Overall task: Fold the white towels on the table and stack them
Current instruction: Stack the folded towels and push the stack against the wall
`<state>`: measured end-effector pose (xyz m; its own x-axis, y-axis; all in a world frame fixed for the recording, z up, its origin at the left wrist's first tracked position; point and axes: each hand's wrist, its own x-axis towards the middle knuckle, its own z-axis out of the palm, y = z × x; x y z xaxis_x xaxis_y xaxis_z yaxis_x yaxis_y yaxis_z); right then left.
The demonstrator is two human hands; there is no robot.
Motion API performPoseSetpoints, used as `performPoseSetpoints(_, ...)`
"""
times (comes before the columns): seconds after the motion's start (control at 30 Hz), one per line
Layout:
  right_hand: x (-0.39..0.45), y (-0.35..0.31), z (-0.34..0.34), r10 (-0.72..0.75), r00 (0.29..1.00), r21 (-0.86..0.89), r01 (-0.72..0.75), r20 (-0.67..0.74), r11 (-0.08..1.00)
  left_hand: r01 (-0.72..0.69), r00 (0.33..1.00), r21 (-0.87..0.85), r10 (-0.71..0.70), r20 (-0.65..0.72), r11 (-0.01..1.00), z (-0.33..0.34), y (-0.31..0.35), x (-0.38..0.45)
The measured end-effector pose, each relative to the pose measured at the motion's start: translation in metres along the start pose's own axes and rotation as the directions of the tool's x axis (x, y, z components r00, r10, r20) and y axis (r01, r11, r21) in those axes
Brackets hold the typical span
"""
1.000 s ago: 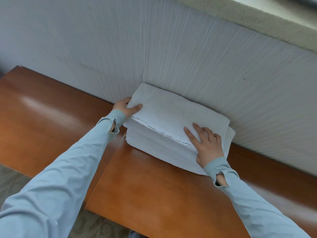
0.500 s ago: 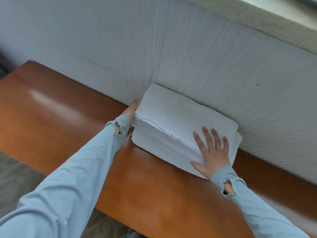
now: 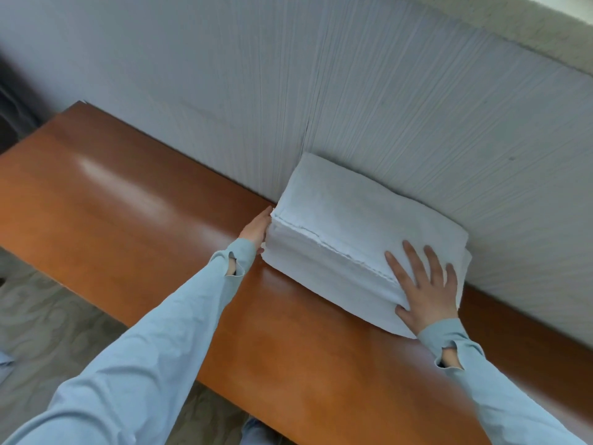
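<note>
Head view: stack of folded white towels (image 3: 353, 226) on wooden surface (image 3: 128, 200) at 2 o'clock, against ribbed wall (image 3: 385, 107). Left hand (image 3: 255, 231) flat, fingers straight, pressing stack's 9 o'clock side. Right hand (image 3: 423, 290) spread wide, resting on top corner, 4 o'clock.

Glossy brown table (image 3: 128, 220), stack of folded white towels (image 3: 353, 226) by wall.

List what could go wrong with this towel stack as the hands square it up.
1. The left hand presses flat against the end of the towel stack; a hard push may shear the upper towels sideways.
2. At the right end a lower towel already sticks out past the top one, so the stack may end up uneven.
3. The right hand pressing the near corner could crease the top fold.
</note>
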<state>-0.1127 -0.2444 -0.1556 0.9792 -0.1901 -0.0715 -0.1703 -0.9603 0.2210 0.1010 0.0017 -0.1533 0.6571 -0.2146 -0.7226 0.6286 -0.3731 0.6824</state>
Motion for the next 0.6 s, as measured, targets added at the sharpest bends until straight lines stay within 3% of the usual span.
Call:
performPoseSetpoints(0.07, 0.004, 0.002, -0.005, -0.004, 1.000, -0.032, 0.005, 0.002, 0.999, -0.028, 0.999, -0.131, 0.024, -0.033, 0.991, -0.009, -0.010, 0.002)
performPoseSetpoints(0.1, 0.003, 0.004, -0.006, 0.007, 1.000, -0.035, -0.006, 0.012, 0.999, -0.068, 0.997, -0.114, 0.065, -0.030, 0.991, -0.013, -0.018, 0.001)
performPoseSetpoints(0.27, -0.005, 0.008, -0.011, 0.123, 0.988, 0.058, -0.129, 0.091, 0.990, -0.359, 0.931, 0.210, 0.334, 0.146, 0.909, -0.004, -0.033, -0.013)
performPoseSetpoints(0.4, -0.001, 0.007, -0.018, 0.039, 0.999, -0.045, -0.040, -0.028, 0.998, -0.322, 0.931, 0.257, 0.354, -0.088, 0.911, 0.015, -0.010, -0.005)
performPoseSetpoints(0.47, -0.005, 0.013, -0.014, 0.010, 0.998, -0.083, -0.015, -0.063, 0.996, -0.328, 0.921, 0.265, 0.369, -0.121, 0.907, 0.017, -0.006, -0.003)
performPoseSetpoints(0.6, -0.022, 0.008, 0.006, 0.046, 0.997, -0.045, -0.044, 0.059, 0.998, -0.289, 0.924, 0.389, 0.361, -0.127, 0.875, 0.016, -0.020, -0.003)
